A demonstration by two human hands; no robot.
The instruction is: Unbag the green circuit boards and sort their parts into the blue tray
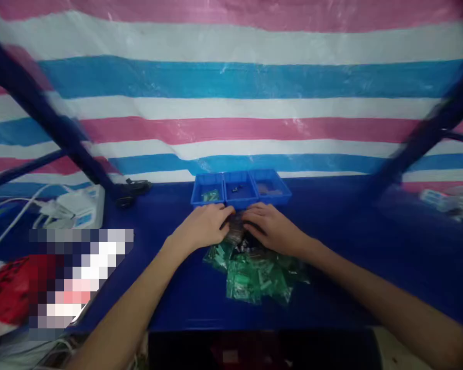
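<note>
Striped tarp [231, 79] and parts trays [242, 199] suggest a workshop.

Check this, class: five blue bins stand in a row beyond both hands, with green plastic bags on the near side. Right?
The count is wrong: the head view shows three blue bins, not five. They do stand in a row beyond the left hand and right hand, with green plastic bags on the near side.

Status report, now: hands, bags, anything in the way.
Left hand, right hand at far edge of green bags heaped on table; grip unclear. Blue bins just beyond; no obstruction visible.
</note>
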